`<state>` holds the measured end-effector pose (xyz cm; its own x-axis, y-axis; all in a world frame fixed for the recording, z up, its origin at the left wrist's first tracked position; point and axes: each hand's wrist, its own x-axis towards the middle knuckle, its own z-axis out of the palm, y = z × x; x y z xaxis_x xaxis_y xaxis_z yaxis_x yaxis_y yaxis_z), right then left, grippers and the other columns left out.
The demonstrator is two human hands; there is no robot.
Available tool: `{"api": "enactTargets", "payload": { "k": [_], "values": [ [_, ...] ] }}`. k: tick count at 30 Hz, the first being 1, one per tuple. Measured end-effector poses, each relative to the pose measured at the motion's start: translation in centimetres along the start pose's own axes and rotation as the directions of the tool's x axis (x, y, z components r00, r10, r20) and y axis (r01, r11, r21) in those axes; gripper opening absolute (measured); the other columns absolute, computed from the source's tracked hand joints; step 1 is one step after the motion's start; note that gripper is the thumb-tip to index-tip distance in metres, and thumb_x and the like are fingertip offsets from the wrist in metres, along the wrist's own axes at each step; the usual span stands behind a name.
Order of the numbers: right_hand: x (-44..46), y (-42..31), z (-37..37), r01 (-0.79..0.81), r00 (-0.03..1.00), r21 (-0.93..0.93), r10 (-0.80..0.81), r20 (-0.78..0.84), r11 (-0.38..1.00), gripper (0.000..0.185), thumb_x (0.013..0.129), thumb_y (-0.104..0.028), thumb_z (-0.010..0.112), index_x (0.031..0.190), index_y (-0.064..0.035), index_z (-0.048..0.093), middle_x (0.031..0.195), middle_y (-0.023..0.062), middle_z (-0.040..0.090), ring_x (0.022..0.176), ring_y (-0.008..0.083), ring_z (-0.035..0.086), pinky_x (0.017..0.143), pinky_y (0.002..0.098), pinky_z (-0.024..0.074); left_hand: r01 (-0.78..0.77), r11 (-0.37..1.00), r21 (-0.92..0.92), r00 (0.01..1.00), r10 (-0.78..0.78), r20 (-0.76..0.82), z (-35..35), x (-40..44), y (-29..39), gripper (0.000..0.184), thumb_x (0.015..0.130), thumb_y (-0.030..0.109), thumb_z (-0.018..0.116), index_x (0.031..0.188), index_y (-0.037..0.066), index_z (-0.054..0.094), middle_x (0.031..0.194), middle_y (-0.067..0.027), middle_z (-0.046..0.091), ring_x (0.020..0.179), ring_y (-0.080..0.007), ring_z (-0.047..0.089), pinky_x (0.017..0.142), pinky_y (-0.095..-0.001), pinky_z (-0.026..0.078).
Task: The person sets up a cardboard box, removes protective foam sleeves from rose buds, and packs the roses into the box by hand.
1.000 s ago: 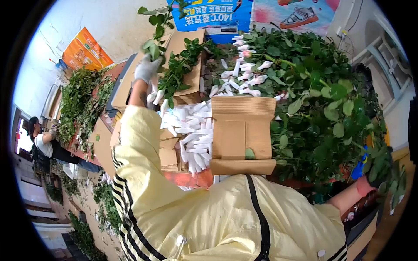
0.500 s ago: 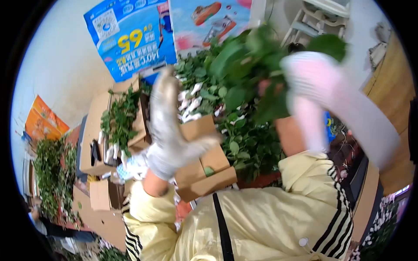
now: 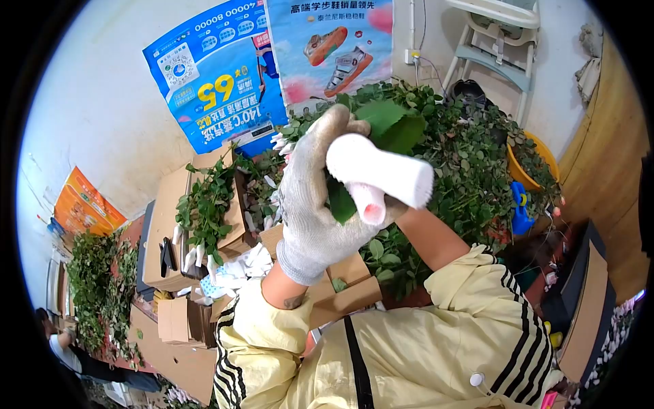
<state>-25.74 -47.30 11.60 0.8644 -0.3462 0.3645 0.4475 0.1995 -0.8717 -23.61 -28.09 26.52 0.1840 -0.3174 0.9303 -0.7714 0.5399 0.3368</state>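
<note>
Two flowers in white mesh sleeves (image 3: 381, 170) point toward me, one with pink showing at its open end. Large green leaves (image 3: 398, 129) stick out behind them. My left hand (image 3: 317, 198), in a whitish knit glove, curls around the leafy part from the left. Behind the sleeves, my right hand (image 3: 395, 208) is almost wholly covered; its bare forearm comes up from the lower right, and its fingers do not show. An open cardboard box (image 3: 351, 293) lies below the hands, with a loose leaf on it.
Many leafy stems (image 3: 463, 170) heap up ahead. A leafy bundle (image 3: 204, 204) rests on cartons (image 3: 163, 232) at left. A yellow tub (image 3: 545, 158), a blue tool (image 3: 521, 211) and a high chair (image 3: 497, 61) stand at right. Another person (image 3: 65, 347) is at far left.
The right hand has brought the sleeved flowers leftward and down to my left hand. My left hand, open before, is now curled around the leaves. My view has shifted slightly.
</note>
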Motion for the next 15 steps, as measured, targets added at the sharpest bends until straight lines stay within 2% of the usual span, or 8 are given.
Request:
{"api": "enactTargets", "payload": {
  "k": [1, 4, 7, 8, 9, 11, 12, 15],
  "values": [
    [0.0, -0.1, 0.0, -0.007, 1.000, -0.001, 0.007, 0.010, 1.000, 0.056, 0.078, -0.020, 0.056, 0.130, -0.0053, 0.041, 0.120, 0.0130, 0.053, 0.104, 0.0260, 0.056, 0.085, 0.0404, 0.0456, -0.032, 0.999, 0.020, 0.998, 0.031, 0.046, -0.3, -0.1, -0.1, 0.096, 0.062, 0.021, 0.084, 0.137, -0.001, 0.028, 0.118, -0.0139, 0.054, 0.107, -0.0217, 0.055, 0.092, -0.0337, 0.045],
    [0.0, -0.2, -0.1, -0.032, 0.999, -0.018, 0.032, 0.044, 0.999, 0.056, 0.078, -0.020, 0.056, 0.130, -0.0053, 0.041, 0.120, 0.0130, 0.054, 0.103, 0.0260, 0.056, 0.085, 0.0404, 0.0457, -0.050, 0.999, -0.001, 0.996, 0.050, 0.070, -0.4, -0.1, -0.3, 0.093, 0.063, 0.024, 0.083, 0.135, -0.002, 0.029, 0.117, -0.0148, 0.054, 0.107, -0.0223, 0.055, 0.092, -0.0343, 0.045],
    [-0.3, -0.6, -0.3, -0.054, 0.994, -0.056, 0.059, 0.088, 0.997, 0.057, 0.077, -0.020, 0.056, 0.130, -0.0053, 0.041, 0.120, 0.0130, 0.054, 0.103, 0.0260, 0.056, 0.085, 0.0404, 0.0458, -0.057, 0.997, -0.052, 0.998, 0.058, 0.014, -0.1, -0.5, -0.5, 0.087, 0.066, 0.024, 0.081, 0.132, -0.002, 0.031, 0.116, -0.0152, 0.055, 0.106, -0.0226, 0.055, 0.092, -0.0344, 0.045],
    [-0.3, -0.6, -0.2, -0.066, 0.992, -0.070, 0.073, 0.105, 0.995, 0.057, 0.077, -0.020, 0.056, 0.130, -0.0053, 0.041, 0.120, 0.0130, 0.054, 0.103, 0.0260, 0.056, 0.085, 0.0404, 0.0459, -0.121, 0.993, 0.017, 0.993, 0.121, 0.001, -0.1, -0.3, -0.5, 0.080, 0.068, 0.022, 0.079, 0.129, -0.001, 0.033, 0.113, -0.0150, 0.055, 0.105, -0.0220, 0.056, 0.092, -0.0350, 0.045],
    [-0.3, -0.4, -0.1, -0.076, 0.989, -0.082, 0.085, 0.121, 0.994, 0.057, 0.077, -0.020, 0.056, 0.130, -0.0052, 0.041, 0.120, 0.0130, 0.054, 0.103, 0.0259, 0.056, 0.085, 0.0403, 0.0459, -0.117, 0.993, 0.024, 0.993, 0.117, 0.000, -0.3, -0.4, -0.3, 0.080, 0.068, 0.022, 0.079, 0.129, -0.001, 0.033, 0.113, -0.0150, 0.055, 0.105, -0.0220, 0.056, 0.092, -0.0350, 0.045],
    [-0.4, -0.3, 0.1, -0.095, 0.982, -0.120, 0.113, 0.150, 0.988, 0.057, 0.077, -0.020, 0.056, 0.130, -0.0052, 0.041, 0.120, 0.0130, 0.054, 0.103, 0.0259, 0.056, 0.084, 0.0403, 0.0460, -0.118, 0.993, 0.021, 0.993, 0.117, 0.031, -0.5, -0.3, -0.2, 0.075, 0.070, 0.022, 0.077, 0.126, -0.001, 0.033, 0.110, -0.0146, 0.056, 0.103, -0.0218, 0.056, 0.092, -0.0354, 0.045],
    [-0.4, 0.0, 0.2, -0.107, 0.979, -0.133, 0.128, 0.160, 0.985, 0.057, 0.077, -0.020, 0.056, 0.130, -0.0052, 0.041, 0.120, 0.0130, 0.054, 0.103, 0.0259, 0.056, 0.084, 0.0403, 0.0460, -0.017, 0.990, -0.143, 0.999, 0.010, -0.048, 0.1, -1.0, -0.3, 0.071, 0.071, 0.023, 0.077, 0.124, -0.001, 0.034, 0.106, -0.0134, 0.057, 0.101, -0.0221, 0.057, 0.091, -0.0354, 0.045],
    [-0.6, 0.3, 0.5, -0.115, 0.971, -0.184, 0.150, 0.189, 0.976, 0.058, 0.077, -0.020, 0.057, 0.130, -0.0052, 0.041, 0.119, 0.0130, 0.054, 0.102, 0.0259, 0.057, 0.084, 0.0403, 0.0462, -0.091, 0.995, -0.049, 0.996, 0.091, -0.018, -0.3, -0.9, -0.2, 0.066, 0.073, 0.027, 0.077, 0.117, 0.002, 0.035, 0.096, -0.0094, 0.055, 0.095, -0.0226, 0.059, 0.086, -0.0358, 0.047]
  ]
}}
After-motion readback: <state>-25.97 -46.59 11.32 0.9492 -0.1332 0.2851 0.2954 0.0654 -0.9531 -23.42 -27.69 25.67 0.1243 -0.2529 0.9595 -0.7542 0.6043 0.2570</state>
